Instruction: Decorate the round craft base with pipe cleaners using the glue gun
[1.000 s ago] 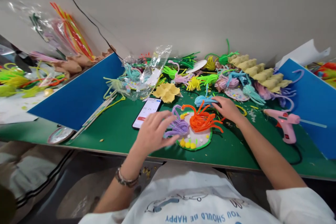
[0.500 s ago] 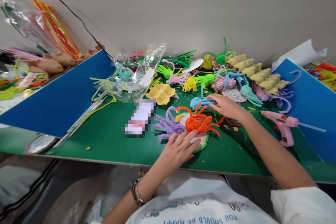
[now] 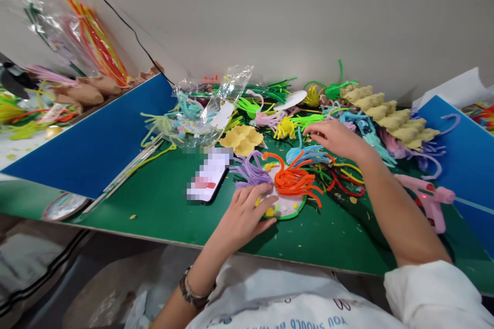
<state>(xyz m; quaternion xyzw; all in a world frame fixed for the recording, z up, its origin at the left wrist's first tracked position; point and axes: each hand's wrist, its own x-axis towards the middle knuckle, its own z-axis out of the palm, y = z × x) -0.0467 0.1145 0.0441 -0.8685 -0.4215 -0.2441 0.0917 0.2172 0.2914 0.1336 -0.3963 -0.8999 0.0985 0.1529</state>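
A white round piece with a green rim [image 3: 287, 207] lies near the table's front edge, dotted with yellow bits. On it rest an orange pipe-cleaner bundle [image 3: 295, 182] and, at its left side, a purple bundle [image 3: 250, 170]. My left hand [image 3: 247, 211] lies on the round piece's left part, fingers spread below the purple bundle. Over the pile behind, my right hand [image 3: 334, 139] hovers with fingers extended, near light green strands [image 3: 309, 121]. Just below it sits a light blue bundle [image 3: 309, 156], not touched.
A phone [image 3: 208, 177] lies left of the round piece. A pink glue gun [image 3: 428, 198] is beside my right forearm. Blue panels [image 3: 96, 139] flank both sides. An egg-carton piece [image 3: 389, 115] tops the pile at right; sticks [image 3: 129, 172] lie at left.
My right hand has left the light blue bundle and moved up and away over the pile. My left hand has shifted left on the round piece. The view has moved slightly.
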